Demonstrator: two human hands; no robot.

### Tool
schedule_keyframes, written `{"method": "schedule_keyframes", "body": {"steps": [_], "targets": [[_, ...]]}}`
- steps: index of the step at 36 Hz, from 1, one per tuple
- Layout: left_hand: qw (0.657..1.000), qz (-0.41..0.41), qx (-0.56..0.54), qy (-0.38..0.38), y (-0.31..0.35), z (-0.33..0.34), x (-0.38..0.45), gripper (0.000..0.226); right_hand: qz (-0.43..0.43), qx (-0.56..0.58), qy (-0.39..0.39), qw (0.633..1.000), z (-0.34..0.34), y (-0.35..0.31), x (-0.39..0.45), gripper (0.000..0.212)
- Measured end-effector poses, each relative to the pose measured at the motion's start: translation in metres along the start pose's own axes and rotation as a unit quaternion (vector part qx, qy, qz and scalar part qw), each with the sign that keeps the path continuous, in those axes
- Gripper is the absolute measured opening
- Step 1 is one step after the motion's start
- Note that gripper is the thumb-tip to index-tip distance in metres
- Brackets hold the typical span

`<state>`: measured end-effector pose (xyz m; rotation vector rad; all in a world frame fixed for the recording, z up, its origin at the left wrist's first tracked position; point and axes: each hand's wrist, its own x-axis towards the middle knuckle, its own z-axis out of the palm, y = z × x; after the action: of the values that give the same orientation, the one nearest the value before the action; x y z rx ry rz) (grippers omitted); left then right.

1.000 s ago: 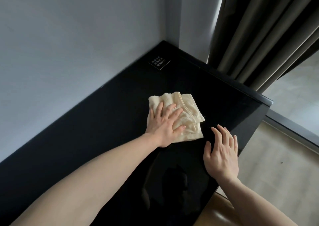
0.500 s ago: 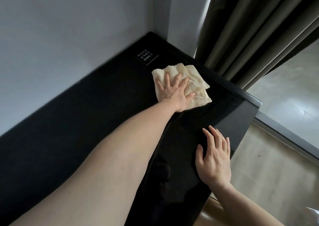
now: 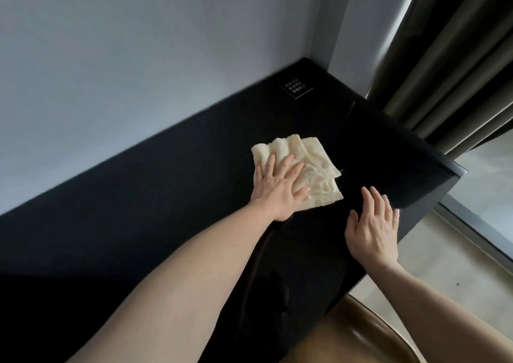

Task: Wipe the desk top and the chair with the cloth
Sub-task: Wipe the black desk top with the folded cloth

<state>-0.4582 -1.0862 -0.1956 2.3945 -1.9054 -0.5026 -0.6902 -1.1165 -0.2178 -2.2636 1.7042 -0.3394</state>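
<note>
A folded cream cloth (image 3: 399, 165) lies on the glossy black desk top (image 3: 166, 210), toward its right end. My left hand (image 3: 274, 187) presses flat on the cloth's left half, fingers straight and spread. My right hand (image 3: 373, 226) rests flat on the bare desk surface near the front edge, just right of the cloth and apart from it. A tan brown chair (image 3: 358, 337) shows at the bottom right, partly under the desk edge.
A grey wall (image 3: 138, 57) runs along the desk's back edge. A small black label (image 3: 295, 88) with white print sits in the far corner. Dark curtains (image 3: 449, 57) hang beyond the desk's right end, above a pale floor (image 3: 458, 254).
My left hand has pulled the cloth back from the far corner toward me and to the left. My right hand stays flat near the front edge.
</note>
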Motion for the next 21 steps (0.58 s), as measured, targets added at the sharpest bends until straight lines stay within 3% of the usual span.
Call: {"method": "schedule_keyframes", "body": {"steps": [12,21], "targets": [[0.997,-0.070,0.019,0.006,-0.081,0.020,-0.177,0.073,-0.139,0.083,-0.093,0.982,0.014,-0.104,-0.127,0.060],[0.995,-0.095,0.034,0.008,-0.155,0.026,-0.276,0.076,-0.119,0.003,-0.154,0.981,0.045,-0.148,-0.192,0.065]]}}
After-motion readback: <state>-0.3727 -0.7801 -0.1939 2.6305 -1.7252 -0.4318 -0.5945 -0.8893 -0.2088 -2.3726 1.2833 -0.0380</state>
